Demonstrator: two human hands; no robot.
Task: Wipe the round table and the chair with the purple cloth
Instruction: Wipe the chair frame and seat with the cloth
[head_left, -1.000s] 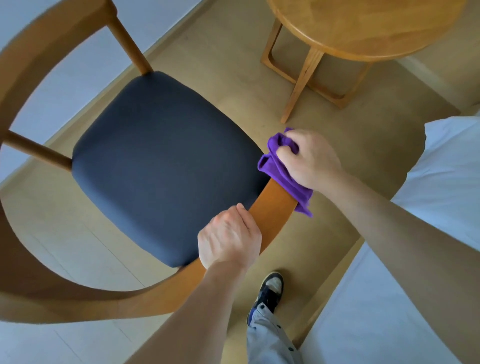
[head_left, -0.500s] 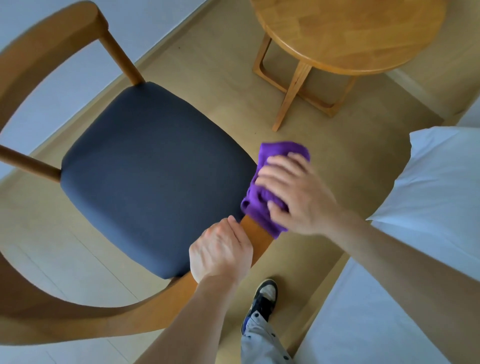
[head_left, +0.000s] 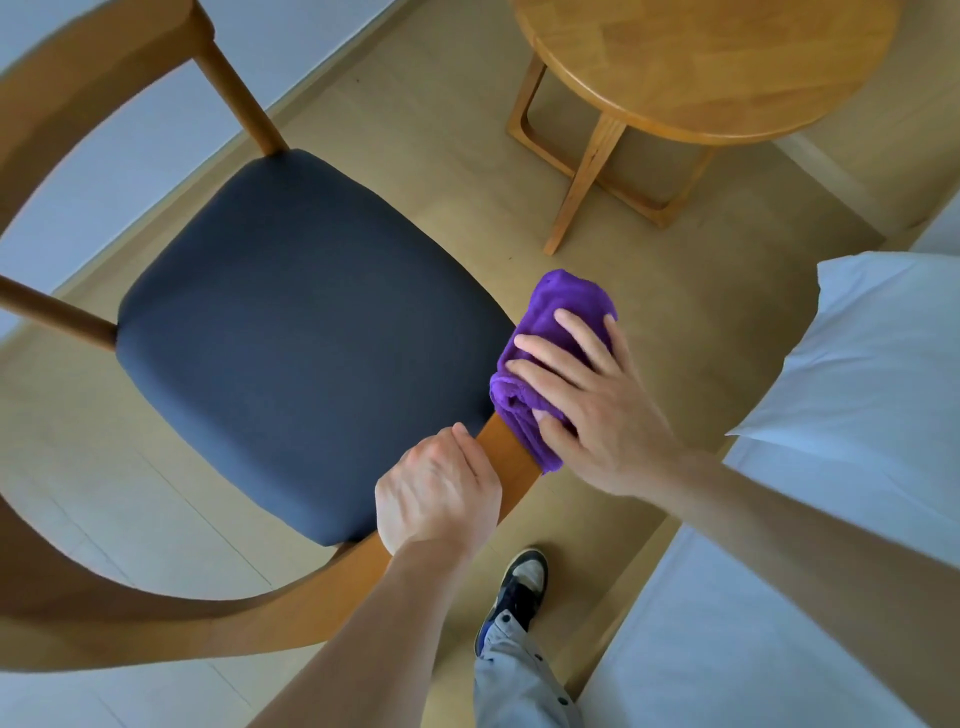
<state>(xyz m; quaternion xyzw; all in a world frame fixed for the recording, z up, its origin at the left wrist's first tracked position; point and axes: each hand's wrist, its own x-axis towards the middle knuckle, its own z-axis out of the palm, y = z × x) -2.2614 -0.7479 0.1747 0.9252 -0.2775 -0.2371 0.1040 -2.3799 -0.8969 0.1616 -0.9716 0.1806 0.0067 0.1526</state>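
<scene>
A wooden chair (head_left: 93, 618) with a curved backrest and a dark grey seat cushion (head_left: 306, 338) fills the left of the view. My left hand (head_left: 439, 493) grips the end of the curved wooden rail. Just beyond it, the purple cloth (head_left: 550, 332) is bunched over the rail's tip. My right hand (head_left: 587, 400) lies on the cloth with fingers spread and nearly straight, pressing it against the wood. The round wooden table (head_left: 706, 67) stands at the top right, beyond the chair.
A bed with white sheets (head_left: 779, 623) and a white pillow (head_left: 872, 353) lies along the right. My shoe (head_left: 519, 587) and trouser leg stand on the beige floor between chair and bed. A pale wall runs along the left.
My right hand went from gripping the cloth in a fist at the rail's tip to lying flat on it. The left hand kept its grip on the rail.
</scene>
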